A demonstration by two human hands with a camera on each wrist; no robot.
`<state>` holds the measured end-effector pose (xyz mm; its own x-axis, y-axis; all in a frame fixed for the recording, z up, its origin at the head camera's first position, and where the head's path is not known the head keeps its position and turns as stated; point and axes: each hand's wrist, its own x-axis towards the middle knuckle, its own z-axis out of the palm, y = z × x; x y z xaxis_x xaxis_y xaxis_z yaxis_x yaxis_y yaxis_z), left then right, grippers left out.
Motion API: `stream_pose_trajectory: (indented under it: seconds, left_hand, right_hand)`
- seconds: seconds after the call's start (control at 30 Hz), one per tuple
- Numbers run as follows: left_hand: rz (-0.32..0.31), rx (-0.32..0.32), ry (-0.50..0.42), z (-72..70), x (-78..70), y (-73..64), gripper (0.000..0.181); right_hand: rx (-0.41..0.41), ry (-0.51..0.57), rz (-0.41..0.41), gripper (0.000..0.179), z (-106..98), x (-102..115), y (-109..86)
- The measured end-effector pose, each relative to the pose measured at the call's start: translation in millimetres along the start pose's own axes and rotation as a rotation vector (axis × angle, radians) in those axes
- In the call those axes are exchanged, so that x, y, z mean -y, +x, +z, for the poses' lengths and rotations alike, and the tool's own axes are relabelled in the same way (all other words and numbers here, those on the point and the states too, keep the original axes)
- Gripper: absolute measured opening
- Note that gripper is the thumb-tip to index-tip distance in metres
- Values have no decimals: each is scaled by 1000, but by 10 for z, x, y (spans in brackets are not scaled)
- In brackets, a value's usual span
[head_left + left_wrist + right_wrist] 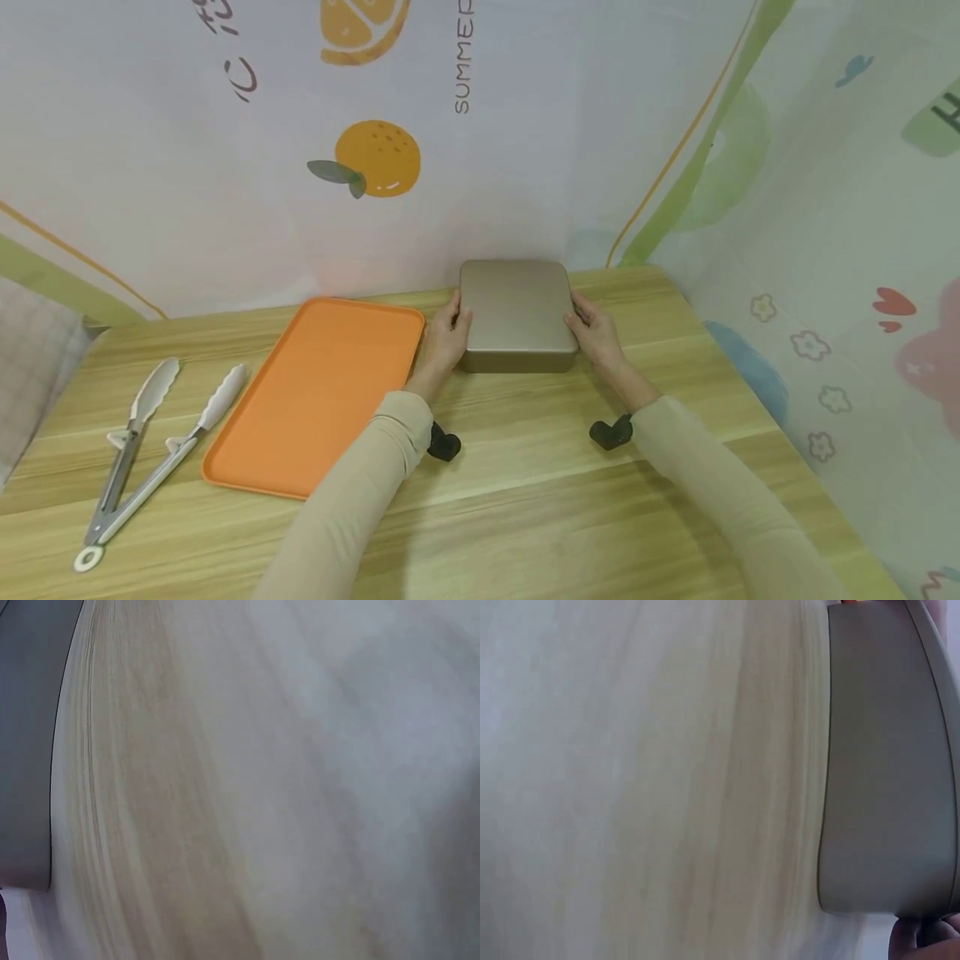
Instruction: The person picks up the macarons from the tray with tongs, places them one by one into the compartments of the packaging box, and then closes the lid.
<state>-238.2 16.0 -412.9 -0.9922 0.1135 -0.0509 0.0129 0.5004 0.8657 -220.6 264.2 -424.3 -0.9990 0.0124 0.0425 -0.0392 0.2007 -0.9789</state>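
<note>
A squarish grey-brown metal box [517, 312] with rounded corners sits near the back of the wooden table, its smooth flat top facing up. My left hand [447, 335] holds its left side, thumb by the top edge. On the opposite side my right hand [597, 333] grips it, with the thumb near the front corner. The right wrist view shows the front wall of the box [889, 765] and curled fingertips [922, 941] against its side. In the left wrist view, only part of the box wall [26, 742] appears at the left edge.
Left of the box lies an orange rectangular tray [322, 392], partly behind my left forearm. Farther left, spread tongs [123, 467] with pale scalloped tips rest on the wooden table [517, 500]. A printed curtain [525, 167] hangs close behind the box.
</note>
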Motion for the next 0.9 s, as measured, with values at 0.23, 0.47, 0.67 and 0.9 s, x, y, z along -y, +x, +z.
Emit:
stream_pose_trajectory:
  seconds: [0.23,0.47,0.67,0.9]
  left_hand:
    - [-7,-75,-37,41,-29,55,51]
    - [-43,-133,-147,50,-128,90,47]
    - [-101,-85,-256,44,-137,113,48]
    - [-152,-96,-256,21,-132,224,46]
  right_hand:
    - [-54,42,-25,49,23,-49,9]
    - [-102,145,52,49,29,-55,38]
    - [-119,224,138,48,19,-41,27]
    - [-127,165,178,45,-6,-15,86]
